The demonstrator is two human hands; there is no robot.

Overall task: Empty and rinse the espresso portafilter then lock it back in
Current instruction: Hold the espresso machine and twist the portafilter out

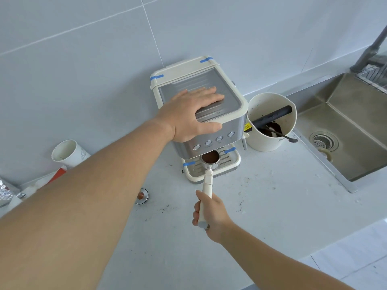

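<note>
A cream and steel espresso machine (234,105) stands against the tiled wall. My left hand (192,114) lies flat on its top, fingers spread, thumb over the front edge. My right hand (211,212) grips the cream handle of the portafilter (210,159). Its metal basket, full of dark coffee grounds, sits out in front of the machine, just over the drip tray (232,162). A cream knock box (270,141) with a black bar and used grounds stands right of the machine. The steel sink (356,130) lies at the far right.
A paper cup (67,152) and foil packets (8,191) sit at the left by the wall. A small metal tamper (142,196) rests on the counter left of the portafilter. A spoon (289,138) leans out of the knock box. Coffee specks dot the white counter (272,206).
</note>
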